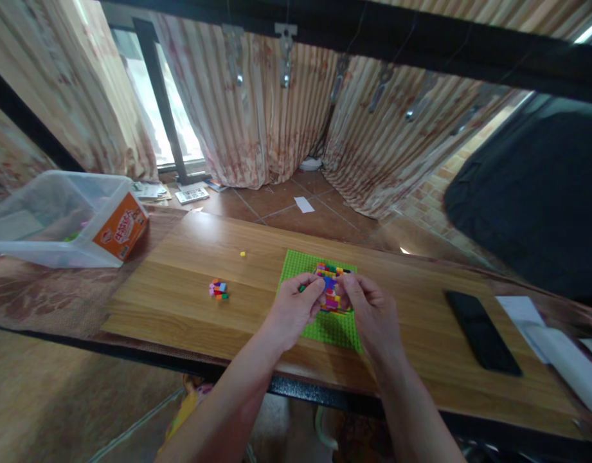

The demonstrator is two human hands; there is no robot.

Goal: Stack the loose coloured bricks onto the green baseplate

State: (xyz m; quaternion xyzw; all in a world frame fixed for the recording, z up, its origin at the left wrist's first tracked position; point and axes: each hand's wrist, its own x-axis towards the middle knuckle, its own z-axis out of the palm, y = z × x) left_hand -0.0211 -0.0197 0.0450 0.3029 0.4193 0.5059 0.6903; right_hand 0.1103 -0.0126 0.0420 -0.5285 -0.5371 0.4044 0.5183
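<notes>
Both hands are over a green studded baseplate (319,331) on the wooden table. Built up on the plate is a block of small multicoloured toy bricks (331,302), partly covered by my fingers. My left hand (296,305) is closed in a pinch at its left side, thumb against forefinger. Across from it, my right hand (373,308) pinches too, with its fingertips by the upper right of the bricks. Between the two sets of fingertips shows a blue brick (330,283). Whether it is held or seated on the build, I cannot tell. The fingers hide whatever they grip.
A small pile of loose bricks (218,289) lies on the table (180,276) to the left, with one yellow brick (242,254) farther back. A clear plastic bin (59,251) with an orange label stands far left. A black phone-like slab (481,331) and white papers (522,315) lie right.
</notes>
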